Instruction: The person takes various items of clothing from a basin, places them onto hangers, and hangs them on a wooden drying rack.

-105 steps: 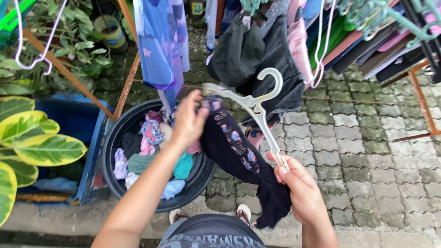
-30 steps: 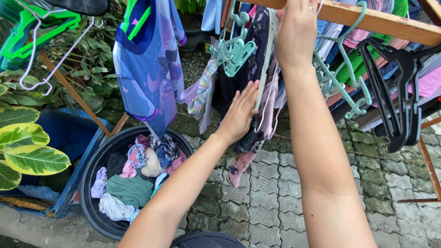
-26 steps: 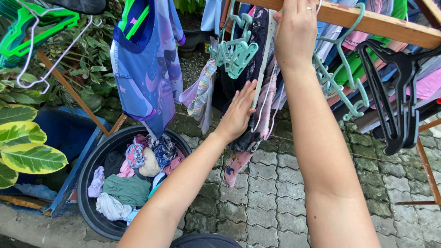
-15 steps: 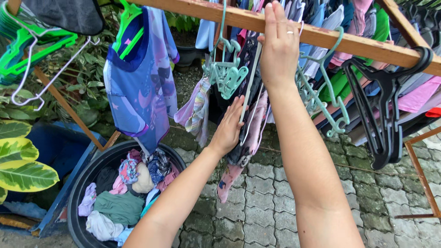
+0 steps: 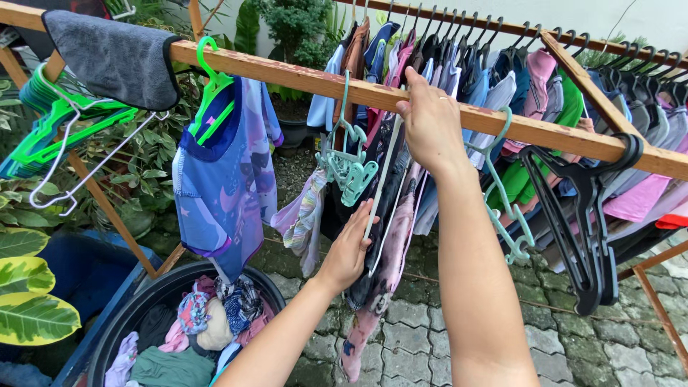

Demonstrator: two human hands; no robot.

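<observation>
Hanging laundry: right hand (image 5: 430, 122) grips the white hanger's hook on the wooden rail (image 5: 287, 72), left hand (image 5: 351, 247) lies flat-open on the dark garment (image 5: 387, 208) below it; black tub (image 5: 136, 308) under the rail looks half full.

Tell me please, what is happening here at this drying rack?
A person is hanging laundry outdoors. The right hand rests on the wooden rail where a white hanger hooks on, while the left hand steadies the dark patterned garment hanging from it. Below left, a black tub holds more crumpled clothes. A blue shirt hangs nearby on a green hanger.
</observation>
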